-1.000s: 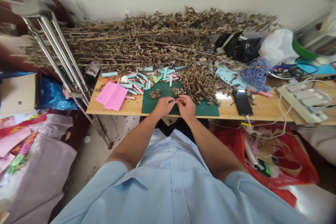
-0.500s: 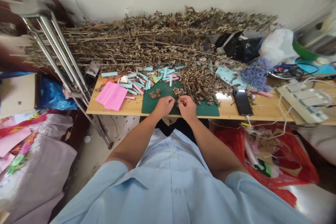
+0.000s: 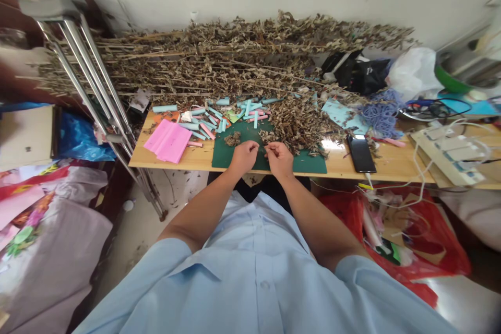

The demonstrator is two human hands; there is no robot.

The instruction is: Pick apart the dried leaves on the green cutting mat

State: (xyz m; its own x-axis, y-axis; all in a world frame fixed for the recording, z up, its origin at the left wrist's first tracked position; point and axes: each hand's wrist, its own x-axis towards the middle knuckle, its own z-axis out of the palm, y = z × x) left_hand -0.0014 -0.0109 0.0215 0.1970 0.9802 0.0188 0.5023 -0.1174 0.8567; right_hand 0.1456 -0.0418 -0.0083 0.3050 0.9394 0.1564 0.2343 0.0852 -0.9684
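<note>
Over the green cutting mat (image 3: 309, 163), my left hand (image 3: 245, 157) is closed in a pinch, thumb against the curled fingers. My right hand (image 3: 280, 158) faces it a short gap away, its fingertips also pinched together. Whatever sits in either pinch is too small to make out. A small clump of dried leaf (image 3: 232, 139) lies on the mat just beyond my left hand. Beyond my right hand spreads a heap of loose dried leaves (image 3: 295, 124), partly covering the mat.
Bundles of dried stems (image 3: 219, 62) line the wall. Blue and pink paper rolls (image 3: 211, 117) and pink sheets (image 3: 168, 141) lie left of the mat. A phone (image 3: 360, 153), purple string (image 3: 381, 112) and a power strip (image 3: 448, 151) are at right. Crutches (image 3: 92, 73) lean at the left.
My hands have drawn slightly apart, the left one moving a little left. Both stay pinched. The camera view has shifted slightly.
</note>
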